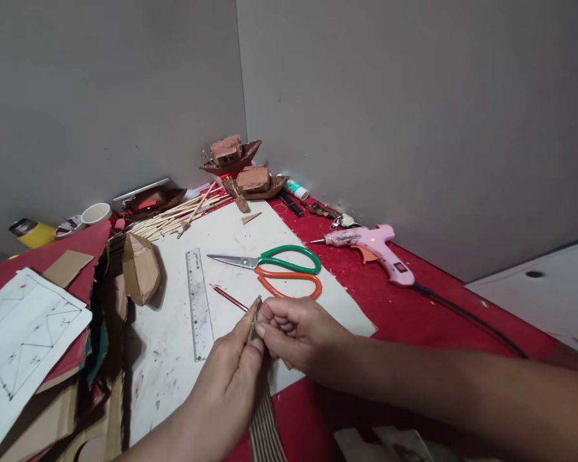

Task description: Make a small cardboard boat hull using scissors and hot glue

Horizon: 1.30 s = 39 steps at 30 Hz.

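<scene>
A strip of ribbed cardboard (266, 427) runs up from the bottom edge between both hands. My left hand (228, 369) is closed round its upper part, thumb on top. My right hand (293, 330) pinches the strip's upper edge with thumb and fingertips, touching the left thumb. Just beyond the hands lie a red pencil (228, 297), partly hidden by my left hand, and scissors (257, 262) with one green and one orange handle. A clear ruler (199, 308) lies left of them on the white sheet (164, 346).
A pink glue gun (373, 242) with a black cord lies right. Model boats (253, 183), wooden sticks (173, 218) and a paper cup (96, 213) stand or lie at the back. Left are a folded cardboard hull (142, 269), stacked cardboard (43, 410) and a drawn pattern (29, 327).
</scene>
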{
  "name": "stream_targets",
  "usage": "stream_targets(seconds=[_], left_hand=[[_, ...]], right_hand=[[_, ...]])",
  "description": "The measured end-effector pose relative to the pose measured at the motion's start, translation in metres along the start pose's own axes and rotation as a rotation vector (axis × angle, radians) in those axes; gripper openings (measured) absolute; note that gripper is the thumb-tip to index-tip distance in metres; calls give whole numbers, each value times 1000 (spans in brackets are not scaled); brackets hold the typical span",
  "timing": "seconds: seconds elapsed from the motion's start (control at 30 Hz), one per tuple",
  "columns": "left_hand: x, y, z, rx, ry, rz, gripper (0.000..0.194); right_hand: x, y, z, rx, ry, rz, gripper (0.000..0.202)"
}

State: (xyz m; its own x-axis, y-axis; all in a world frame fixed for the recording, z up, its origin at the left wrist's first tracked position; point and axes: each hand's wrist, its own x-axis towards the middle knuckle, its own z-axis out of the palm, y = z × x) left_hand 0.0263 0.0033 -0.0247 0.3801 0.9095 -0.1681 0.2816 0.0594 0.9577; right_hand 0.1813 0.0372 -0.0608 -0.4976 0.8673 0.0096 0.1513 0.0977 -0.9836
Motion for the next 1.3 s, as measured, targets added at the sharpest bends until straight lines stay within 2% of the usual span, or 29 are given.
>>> stream_targets(seconds=[0.13,0.27,0.37,0.5,0.63,0.87,1.17,1.3], left_hand=[[-1,-5,1,81,-2,6,46],[-3,-10,4,95,12,-7,50],[-5,-11,6,66,34,-22,50],[-4,-10,6,58,20,-1,36],[-2,-12,5,112,82,9,27],[-2,-14,2,291,160,32,32],[0,-17,0,395,158,63,28],[0,-17,-1,373,148,68,25]], right_hand=[[-2,5,1,-153,40,-85,17],[-4,5,1,-374,80,-194,21],[-5,4,1,-435,119,-278,20],[-3,4,0,-392,137,-283,17],[-1,4,-3,-374,132,-264,16],[0,5,-5,-461,127,-353,18],[1,5,-6,-299,80,-255,18],[0,5,-5,-279,108,-230,11]])
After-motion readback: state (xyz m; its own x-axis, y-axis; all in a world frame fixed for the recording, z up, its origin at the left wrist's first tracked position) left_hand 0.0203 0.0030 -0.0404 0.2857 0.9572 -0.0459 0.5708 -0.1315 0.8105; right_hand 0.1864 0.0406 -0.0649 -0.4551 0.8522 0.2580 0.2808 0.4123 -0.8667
